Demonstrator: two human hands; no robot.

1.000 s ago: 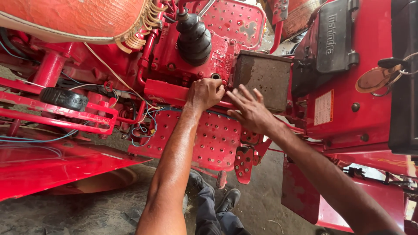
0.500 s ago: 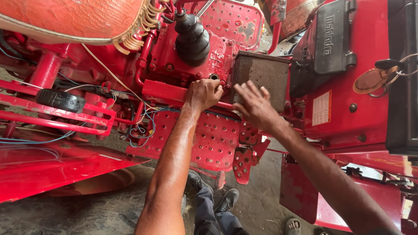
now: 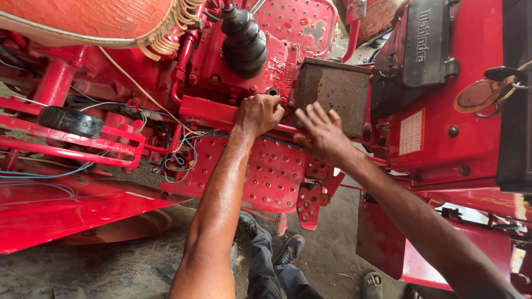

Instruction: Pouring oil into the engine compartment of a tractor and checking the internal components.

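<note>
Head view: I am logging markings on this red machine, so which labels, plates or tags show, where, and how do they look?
White rectangular sticker with red print: on the red side panel, right of the right hand.
Black rectangular panel with raised lettering: upper right, upright.
Round brass-coloured tag on a key ring: far right, hanging.

The left hand [image 3: 259, 113] and right hand [image 3: 324, 135] work in a narrow place: the black rubber boot [image 3: 244, 41] is above, the grey box [image 3: 332, 97] beside. Below, the perforated footplate [image 3: 260, 171] leaves free room; loose wires [image 3: 180, 152] crowd the left.
</note>
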